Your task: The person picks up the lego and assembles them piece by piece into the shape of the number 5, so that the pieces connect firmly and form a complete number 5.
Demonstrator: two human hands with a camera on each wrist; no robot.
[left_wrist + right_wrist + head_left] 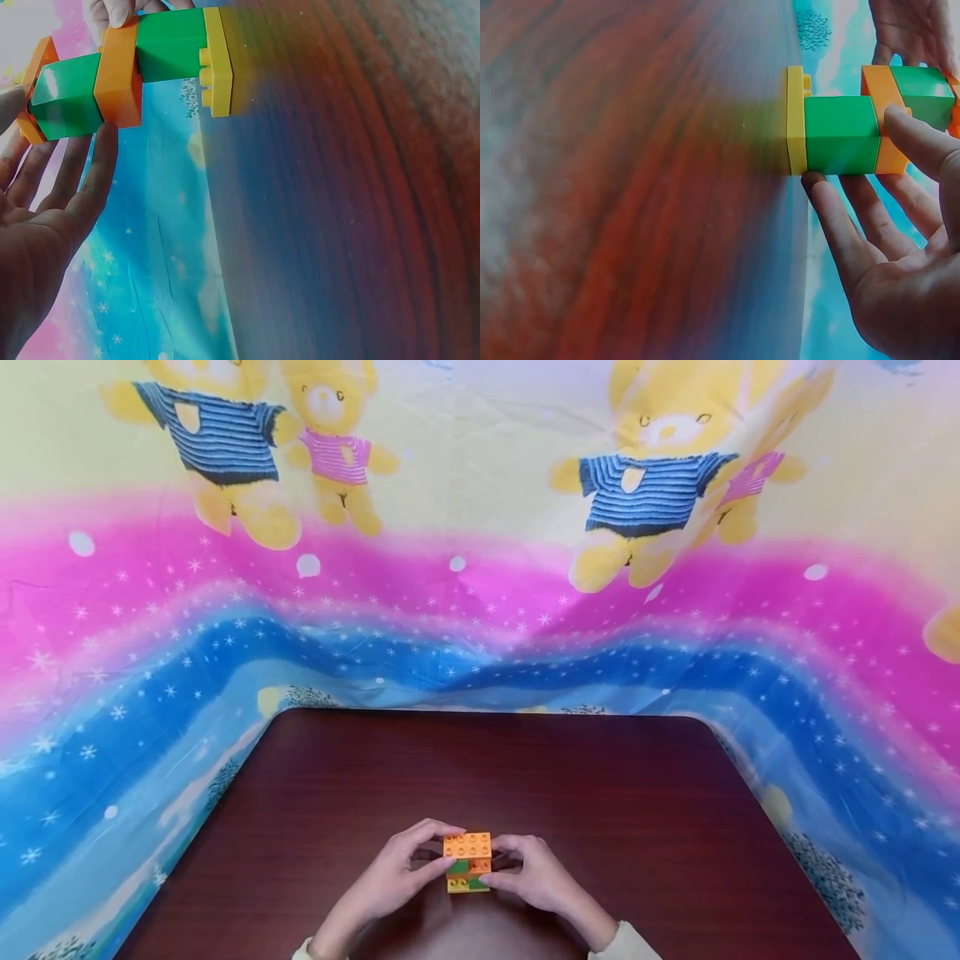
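A stack of toy building blocks stands upright on the table, between both hands. From bottom to top it has a thin yellow plate (219, 64), a green block (841, 135), an orange block (120, 75), a second green block (67, 97) and a thin orange studded plate (467, 845). The left hand (397, 870) holds the upper part, its thumb by the top plate and its fingers behind. Lower down, the right hand (536, 874) grips the stack; its thumb lies on the middle orange block, its fingers along the lower green block.
The dark brown wooden table (615, 793) reflects the stack's colours near its base. Behind and beside it hangs a cloth (450, 585) printed with bears and snowflakes. Pale sleeves (624, 943) show at the near edge of the head view.
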